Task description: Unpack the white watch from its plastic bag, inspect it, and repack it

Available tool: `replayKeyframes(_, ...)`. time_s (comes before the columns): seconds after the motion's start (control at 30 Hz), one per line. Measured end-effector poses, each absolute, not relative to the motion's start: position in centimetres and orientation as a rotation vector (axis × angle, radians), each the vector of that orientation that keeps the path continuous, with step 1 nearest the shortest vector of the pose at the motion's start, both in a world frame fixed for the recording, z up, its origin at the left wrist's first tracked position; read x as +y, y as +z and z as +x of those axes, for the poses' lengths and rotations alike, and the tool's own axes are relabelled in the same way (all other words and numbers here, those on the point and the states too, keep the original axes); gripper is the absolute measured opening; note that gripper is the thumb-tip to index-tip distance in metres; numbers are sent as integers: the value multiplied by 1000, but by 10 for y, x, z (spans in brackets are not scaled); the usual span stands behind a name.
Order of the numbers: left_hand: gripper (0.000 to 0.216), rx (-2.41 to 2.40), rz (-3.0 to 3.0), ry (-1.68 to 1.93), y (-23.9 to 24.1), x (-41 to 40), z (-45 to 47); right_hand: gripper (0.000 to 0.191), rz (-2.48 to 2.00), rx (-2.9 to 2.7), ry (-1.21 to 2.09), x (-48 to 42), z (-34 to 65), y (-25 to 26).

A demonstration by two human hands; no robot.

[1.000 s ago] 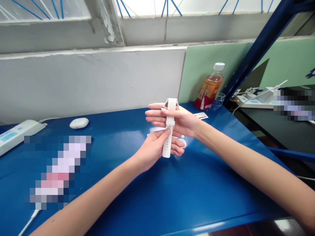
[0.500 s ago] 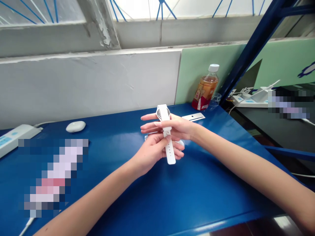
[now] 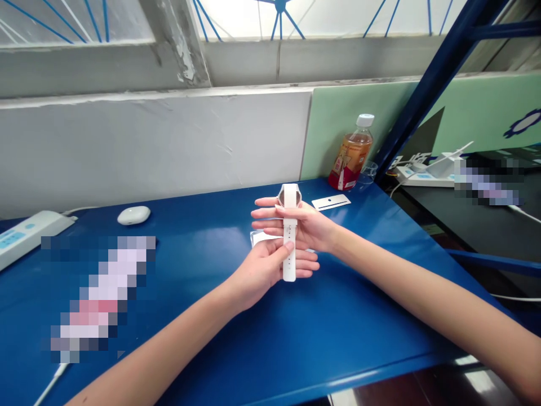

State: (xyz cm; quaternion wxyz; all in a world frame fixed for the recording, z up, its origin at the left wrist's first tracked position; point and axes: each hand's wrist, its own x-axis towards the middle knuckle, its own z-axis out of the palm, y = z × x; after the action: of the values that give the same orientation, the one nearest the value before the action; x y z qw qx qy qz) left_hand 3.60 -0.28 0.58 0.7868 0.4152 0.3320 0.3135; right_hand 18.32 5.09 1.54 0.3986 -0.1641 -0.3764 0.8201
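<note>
A white wristwatch [image 3: 289, 194] is held upright above the table, its strap with a row of holes hanging toward me. My left hand [image 3: 266, 260] pinches the lower strap between thumb and fingers. Higher up, my right hand [image 3: 310, 223] has its thumb across the strap near the buckle, with its fingers stretched behind the watch. Beneath the hands lies a clear and white flat item [image 3: 256, 238], mostly covered, so its kind cannot be made out. To the right of the watch, a white card with a slot [image 3: 332, 202] rests on the table.
The blue table [image 3: 236, 349] meets a wall at the back. An orange drink bottle [image 3: 353, 155] stands at the back right beside a clear cup [image 3: 368, 172]. At left are a white earbud case [image 3: 134, 215], a power strip [image 3: 31, 237] and a blurred-out device [image 3: 105, 287] on a cable.
The watch has turned from a slight tilt to nearly straight in view. Both hands still hold it. More of the flat item beneath and of the white card now shows.
</note>
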Motion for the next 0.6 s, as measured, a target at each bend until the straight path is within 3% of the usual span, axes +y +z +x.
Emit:
replayKeyframes(0.27,25,750,850,657,7,-7,39,32,-433,-972,2102,50,188,12)
replayKeyframes(0.6,32,755,872,701,2,-8,41,35,-491,-962,2156,51,189,18)
